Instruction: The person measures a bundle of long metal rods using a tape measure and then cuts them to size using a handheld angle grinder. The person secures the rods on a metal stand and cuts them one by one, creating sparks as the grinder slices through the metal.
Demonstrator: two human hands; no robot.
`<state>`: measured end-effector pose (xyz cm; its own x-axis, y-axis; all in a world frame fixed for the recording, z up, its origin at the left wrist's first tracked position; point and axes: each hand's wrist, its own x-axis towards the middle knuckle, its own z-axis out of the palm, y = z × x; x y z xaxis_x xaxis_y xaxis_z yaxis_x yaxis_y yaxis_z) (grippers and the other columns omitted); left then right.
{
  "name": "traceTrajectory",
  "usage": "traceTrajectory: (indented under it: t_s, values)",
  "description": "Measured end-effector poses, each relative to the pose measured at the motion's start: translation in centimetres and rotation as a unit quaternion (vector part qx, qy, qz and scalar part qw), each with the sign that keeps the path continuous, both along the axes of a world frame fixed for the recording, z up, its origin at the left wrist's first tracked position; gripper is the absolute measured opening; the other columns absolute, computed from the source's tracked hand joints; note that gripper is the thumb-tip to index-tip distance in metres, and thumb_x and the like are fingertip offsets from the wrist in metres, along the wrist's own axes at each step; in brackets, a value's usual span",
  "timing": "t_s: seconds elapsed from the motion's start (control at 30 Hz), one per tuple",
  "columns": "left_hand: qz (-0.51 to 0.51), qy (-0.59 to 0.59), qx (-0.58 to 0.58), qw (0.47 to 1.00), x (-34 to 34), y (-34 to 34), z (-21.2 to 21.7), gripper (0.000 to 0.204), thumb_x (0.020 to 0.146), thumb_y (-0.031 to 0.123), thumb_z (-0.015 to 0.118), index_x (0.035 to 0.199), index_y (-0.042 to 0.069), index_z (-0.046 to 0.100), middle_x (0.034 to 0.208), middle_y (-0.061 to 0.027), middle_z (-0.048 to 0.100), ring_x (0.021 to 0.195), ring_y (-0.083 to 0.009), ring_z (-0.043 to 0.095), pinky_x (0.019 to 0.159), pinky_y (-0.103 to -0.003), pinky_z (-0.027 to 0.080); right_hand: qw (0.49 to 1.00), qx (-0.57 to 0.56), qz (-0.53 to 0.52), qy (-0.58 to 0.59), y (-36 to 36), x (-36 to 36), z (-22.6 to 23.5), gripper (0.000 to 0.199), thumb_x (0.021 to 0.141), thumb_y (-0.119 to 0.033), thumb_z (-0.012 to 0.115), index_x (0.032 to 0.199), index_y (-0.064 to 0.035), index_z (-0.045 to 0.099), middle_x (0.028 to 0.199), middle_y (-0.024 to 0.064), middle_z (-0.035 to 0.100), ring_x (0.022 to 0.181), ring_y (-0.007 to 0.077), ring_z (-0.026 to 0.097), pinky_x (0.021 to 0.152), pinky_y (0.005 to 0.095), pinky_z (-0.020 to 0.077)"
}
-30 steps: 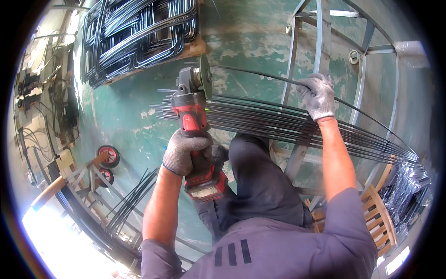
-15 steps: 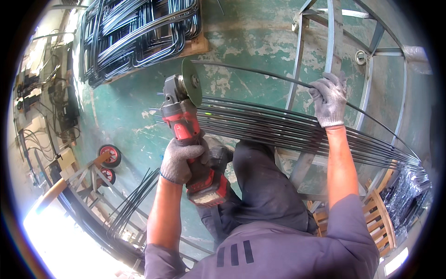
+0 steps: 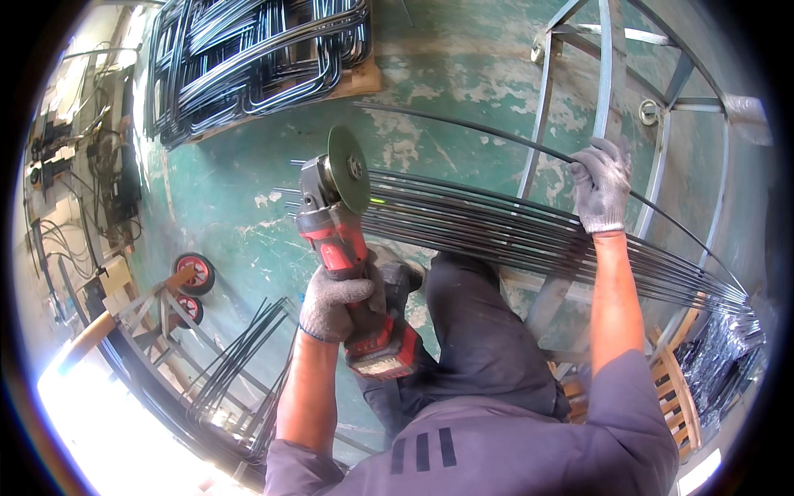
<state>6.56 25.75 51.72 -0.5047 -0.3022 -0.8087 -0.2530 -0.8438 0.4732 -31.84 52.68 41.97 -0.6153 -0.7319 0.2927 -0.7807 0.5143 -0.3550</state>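
Observation:
My gloved left hand [image 3: 337,302] grips the body of a red and black cordless angle grinder [image 3: 337,246]. A green disc [image 3: 349,169] is mounted at its head, standing nearly edge-up. In my gloved right hand [image 3: 602,180], fingers closed, is one thin dark metal rod [image 3: 471,126], lifted apart from the others. Its left end lies past the disc's upper side, with a gap between them. Below it, a bundle of long dark rods [image 3: 496,221] stretches across a metal frame, under both the grinder and my right hand.
A stack of bent metal tube frames [image 3: 256,66] rests on a wooden pallet [image 3: 360,80] at the far left. Grey steel framing [image 3: 608,70] stands at the right. Red-rimmed wheels [image 3: 195,274] and more dark rods [image 3: 240,355] are at the left. Plastic wrapping [image 3: 719,347] lies at the right.
The grinder has shifted slightly right and nearer, so its disc now sits lower than the lifted rod's end. My right hand has moved slightly right with the rod.

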Motion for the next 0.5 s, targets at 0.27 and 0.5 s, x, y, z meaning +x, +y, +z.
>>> traceTrajectory:
  t_s: [0.27, 0.5]
  values:
    - [0.024, 0.007, 0.007, 1.000, 1.8, 0.7, -0.5, 0.059, 0.073, 0.004, 0.081, 0.128, -0.003, 0.061, 0.080, -0.0156, 0.068, 0.063, -0.0294, 0.066, 0.061, -0.045, 0.057, 1.000, -0.023, 0.005, -0.015, 0.0, 0.1, 0.4, 0.018, 0.082, -0.011, 0.089, 0.100, -0.0098, 0.083, 0.102, 0.0072, 0.079, 0.125, 0.0333, 0.072, 0.134, 0.0586, 0.0361]
    - [0.037, 0.008, 0.005, 0.999, 2.8, 0.9, -1.3, 0.055, 0.074, 0.002, 0.079, 0.126, -0.004, 0.062, 0.084, -0.0161, 0.069, 0.063, -0.0286, 0.067, 0.062, -0.044, 0.058, 0.999, -0.026, 0.001, -0.022, 0.1, 0.3, 0.6, 0.023, 0.075, -0.005, 0.090, 0.097, -0.0084, 0.082, 0.102, 0.0073, 0.079, 0.125, 0.0334, 0.072, 0.133, 0.0593, 0.0386]
